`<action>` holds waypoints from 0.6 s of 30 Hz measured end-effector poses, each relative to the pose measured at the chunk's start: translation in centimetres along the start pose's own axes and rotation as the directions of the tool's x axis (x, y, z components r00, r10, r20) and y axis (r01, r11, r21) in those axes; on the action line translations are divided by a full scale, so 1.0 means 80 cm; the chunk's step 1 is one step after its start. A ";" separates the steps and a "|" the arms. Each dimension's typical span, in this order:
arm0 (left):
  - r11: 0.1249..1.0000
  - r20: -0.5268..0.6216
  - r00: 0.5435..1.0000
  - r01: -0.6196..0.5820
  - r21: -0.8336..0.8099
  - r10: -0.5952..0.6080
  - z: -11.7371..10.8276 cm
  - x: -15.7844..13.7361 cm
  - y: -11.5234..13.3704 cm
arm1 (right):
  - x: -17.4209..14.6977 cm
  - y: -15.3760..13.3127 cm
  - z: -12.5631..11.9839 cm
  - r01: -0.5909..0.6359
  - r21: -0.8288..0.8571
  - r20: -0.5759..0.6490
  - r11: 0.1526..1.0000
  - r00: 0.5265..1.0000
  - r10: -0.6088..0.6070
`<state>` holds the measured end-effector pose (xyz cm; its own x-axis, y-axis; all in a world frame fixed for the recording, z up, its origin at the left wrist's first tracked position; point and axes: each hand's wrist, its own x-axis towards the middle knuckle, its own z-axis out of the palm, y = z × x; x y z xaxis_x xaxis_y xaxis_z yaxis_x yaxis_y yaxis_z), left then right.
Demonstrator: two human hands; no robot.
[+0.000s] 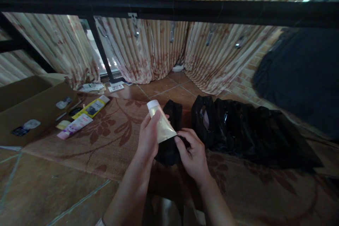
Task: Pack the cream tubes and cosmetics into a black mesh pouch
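Note:
A pale yellow squeeze tube [163,127] with a white cap is tilted in front of me, its cap end up and to the left. My left hand [148,135] is wrapped around the tube's body, the thumb lying along its front. At the tube's flat crimped end, my right hand [192,153] pinches the lower right corner between thumb and fingers. Behind and below the tube lies a small black pouch [167,155], partly covered by my hands. To the right sits a larger black bag [238,130] with an opening that shows something pale inside.
A cardboard box [34,113] stands on the left. Beside it lie a yellow tube [91,107] and a pink-and-white tube [75,126] on the patterned mat [113,148]. Papers [91,87] rest near the striped curtains [148,53]. A dark rail [169,10] with hooks crosses above.

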<state>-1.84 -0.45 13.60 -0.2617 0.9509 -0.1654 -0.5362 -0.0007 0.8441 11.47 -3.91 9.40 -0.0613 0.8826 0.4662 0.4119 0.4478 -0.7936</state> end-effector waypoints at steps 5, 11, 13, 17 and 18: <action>0.999 0.059 0.998 -0.014 0.040 0.012 0.002 -0.004 0.003 | 0.001 -0.006 0.004 0.038 0.016 -0.014 0.999 0.999 -0.038; 0.996 0.078 0.996 -0.057 0.069 0.052 0.004 -0.006 0.002 | 0.002 -0.010 -0.004 0.079 0.055 0.025 0.995 0.996 -0.080; 0.995 0.091 0.994 -0.069 0.078 0.062 0.005 -0.006 0.000 | 0.002 -0.010 -0.007 0.079 0.055 0.031 0.995 0.996 -0.080; 0.993 0.093 0.993 -0.080 0.091 0.072 0.007 -0.007 -0.003 | 0.001 -0.008 -0.010 0.085 0.046 0.020 0.995 0.996 -0.086; 0.991 0.093 0.993 -0.085 0.101 0.076 0.007 -0.007 -0.003 | 0.001 -0.007 -0.010 0.086 0.044 0.020 0.995 0.996 -0.087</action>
<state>-1.09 -0.82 13.75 -0.2262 0.9727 -0.0529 -0.4283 -0.0505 0.9022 11.94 -4.22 10.23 -0.1149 0.8429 0.5256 0.3648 0.5280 -0.7669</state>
